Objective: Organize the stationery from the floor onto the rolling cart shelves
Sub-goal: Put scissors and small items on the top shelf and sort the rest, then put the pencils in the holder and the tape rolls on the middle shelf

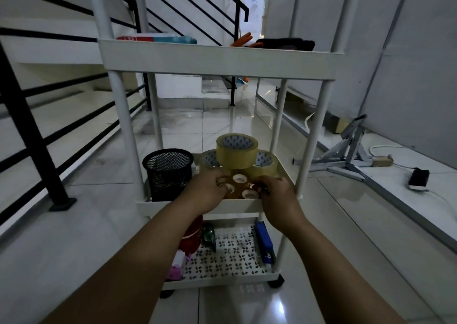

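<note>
- Small tape rolls (239,186): a cluster of little clear rolls with white cores lies on the middle shelf (242,206) of the white rolling cart (217,59), right between the fingertips of both hands, just behind the shelf's front lip.
- Left hand (205,191): fingers curled, their tips on the left side of the cluster; right hand (277,195): fingers curled against its right side. Together they pinch the cluster between them, though I cannot tell which fingers actually touch which roll.
- Handling, as a judgement: the rolls look light and rigid but smooth-sided, so loose ones could slide or roll apart. Squeezing the bunch from opposite sides, or hooking a finger through a core, seems the safest hold.
- Just beyond the fingertips stand three big packing tape rolls (237,150), one stacked on the other two; a knock could topple the top one.
- Left of the left fingers sits a black mesh pen cup (168,173).
- Below the wrists, the bottom shelf (230,254) holds a blue stapler (264,243), a red container (191,234) and something pink (175,267).
</note>
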